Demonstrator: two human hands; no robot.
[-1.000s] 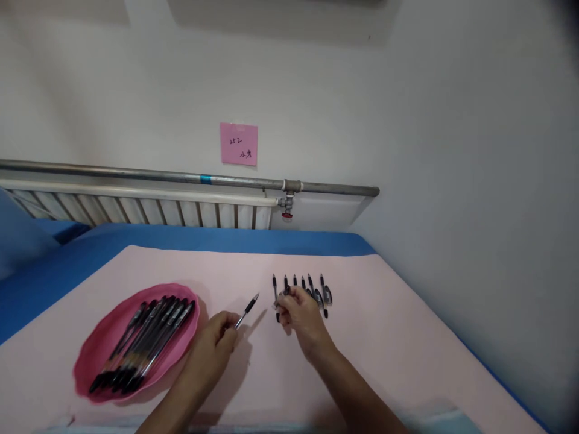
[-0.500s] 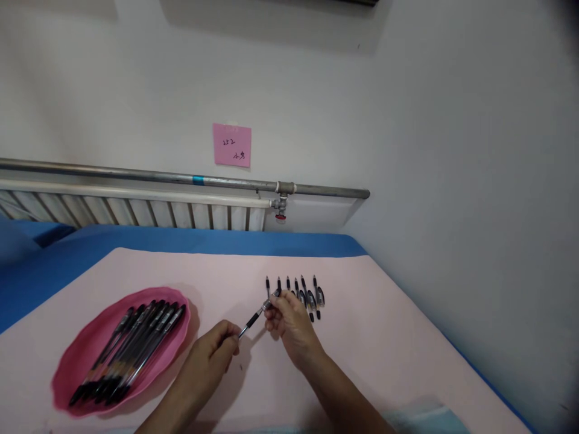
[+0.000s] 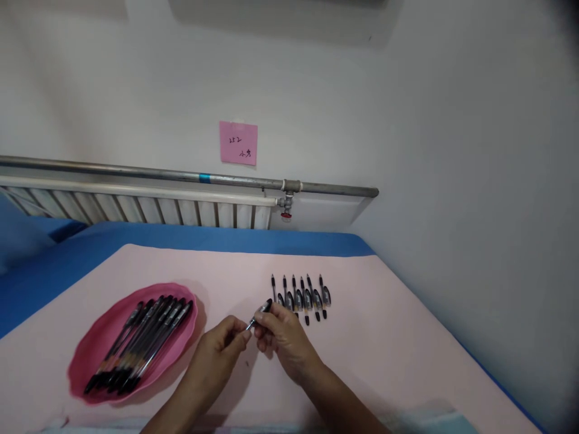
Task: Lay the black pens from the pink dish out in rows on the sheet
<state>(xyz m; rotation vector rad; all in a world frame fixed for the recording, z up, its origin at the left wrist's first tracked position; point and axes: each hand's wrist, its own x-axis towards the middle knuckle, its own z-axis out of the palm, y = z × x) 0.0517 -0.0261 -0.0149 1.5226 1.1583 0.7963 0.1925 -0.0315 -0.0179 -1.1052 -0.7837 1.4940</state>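
Note:
A black-and-clear pen (image 3: 251, 324) is held aslant between my two hands above the pink sheet. My left hand (image 3: 225, 343) pinches its clear barrel, and the lower end is hidden in the fingers. At the upper end, the thumb and fingers of my right hand (image 3: 283, 337) are closed on the black cap (image 3: 266, 306), which sits over the pen's front part. Just beyond my right hand, several uncapped pens (image 3: 310, 280) lie in a row with tips pointing away. Loose caps (image 3: 326, 296) lie among them, some partly covered by the hand.
At the left, a pink scalloped tray (image 3: 81, 352) holds several capped pens (image 3: 149, 337). The pink sheet (image 3: 389, 337) lies over a blue surface (image 3: 253, 241). Behind stand a white radiator (image 3: 181, 211) and a metal pipe (image 3: 244, 179); a wall (image 3: 474, 181) closes off the right.
The cap in my right hand has slid down over the pen's black grip, which showed before. My hands have come closer together, and the view has shifted slightly.

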